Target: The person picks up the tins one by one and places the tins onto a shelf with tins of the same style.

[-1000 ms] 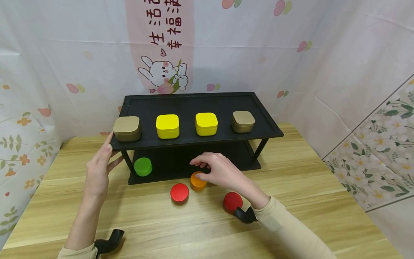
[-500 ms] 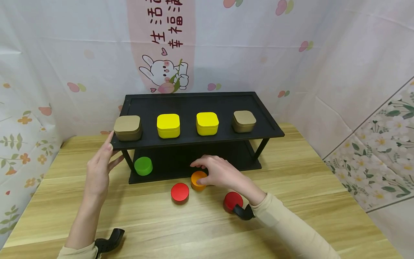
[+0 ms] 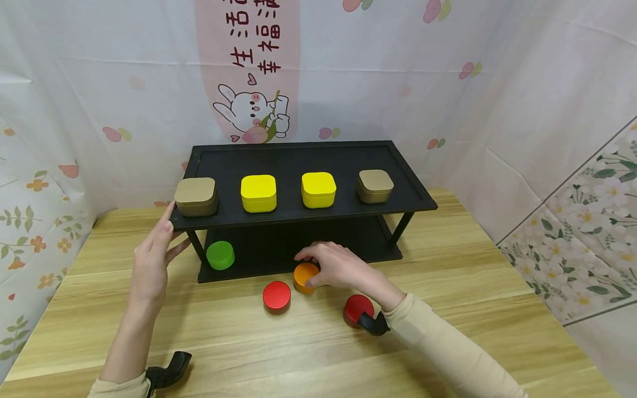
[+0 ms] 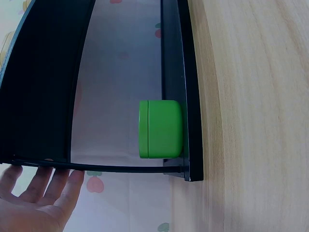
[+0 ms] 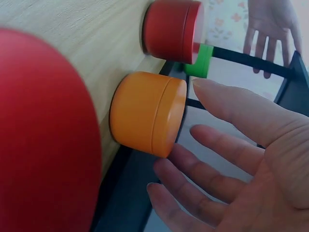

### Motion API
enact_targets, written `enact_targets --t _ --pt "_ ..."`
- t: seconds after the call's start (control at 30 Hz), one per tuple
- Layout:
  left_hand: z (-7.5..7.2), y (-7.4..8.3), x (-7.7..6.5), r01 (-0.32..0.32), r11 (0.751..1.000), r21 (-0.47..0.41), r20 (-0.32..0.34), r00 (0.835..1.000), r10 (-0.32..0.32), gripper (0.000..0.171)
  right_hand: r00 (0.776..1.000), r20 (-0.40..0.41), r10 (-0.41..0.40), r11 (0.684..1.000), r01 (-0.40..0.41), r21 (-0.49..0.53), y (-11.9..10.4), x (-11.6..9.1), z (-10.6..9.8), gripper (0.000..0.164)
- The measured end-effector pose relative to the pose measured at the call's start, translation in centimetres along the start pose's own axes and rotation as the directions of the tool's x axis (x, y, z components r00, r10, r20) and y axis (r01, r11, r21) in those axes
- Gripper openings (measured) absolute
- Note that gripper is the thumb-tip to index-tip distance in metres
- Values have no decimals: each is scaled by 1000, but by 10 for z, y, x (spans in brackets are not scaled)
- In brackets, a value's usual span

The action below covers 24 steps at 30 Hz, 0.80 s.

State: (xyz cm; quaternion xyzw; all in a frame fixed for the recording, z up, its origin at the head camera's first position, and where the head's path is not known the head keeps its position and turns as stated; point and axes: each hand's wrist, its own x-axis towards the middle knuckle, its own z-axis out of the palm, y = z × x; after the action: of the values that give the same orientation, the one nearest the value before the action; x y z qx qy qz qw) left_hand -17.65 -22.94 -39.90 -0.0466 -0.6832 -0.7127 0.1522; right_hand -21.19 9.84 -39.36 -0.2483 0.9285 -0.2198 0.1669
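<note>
Since a second ago the right hand [image 3: 338, 268] has dropped lower onto the orange round tin [image 3: 304, 276], fingers loosely spread around it, thumb at its side, not clamped yet. Tin's glossy, lidded, on the table against the black shelf [image 3: 298, 213] base. Left hand [image 3: 151, 260] stays flat-fingered on the shelf corner.

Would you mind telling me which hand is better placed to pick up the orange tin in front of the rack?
Right. The right hand is already cupped over the orange tin, fingers spread around it but not yet closed. The left hand rests open against the black rack, at its left corner, farther from the tin.
</note>
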Motion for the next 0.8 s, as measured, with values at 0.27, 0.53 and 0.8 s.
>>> enact_targets --t 0.27,0.53,0.8 --pt "0 0 -1 2 1000 -6 1 1000 -2 47 999 27 17 1000 -17 -17 3 4 3 50" --pt "0 0 0 8 1000 3 3 1000 -8 47 998 50 39 998 -37 -44 3 6 3 46" --pt "0 0 0 8 1000 3 2 1000 -8 47 998 57 34 998 -31 -47 2 7 4 45"
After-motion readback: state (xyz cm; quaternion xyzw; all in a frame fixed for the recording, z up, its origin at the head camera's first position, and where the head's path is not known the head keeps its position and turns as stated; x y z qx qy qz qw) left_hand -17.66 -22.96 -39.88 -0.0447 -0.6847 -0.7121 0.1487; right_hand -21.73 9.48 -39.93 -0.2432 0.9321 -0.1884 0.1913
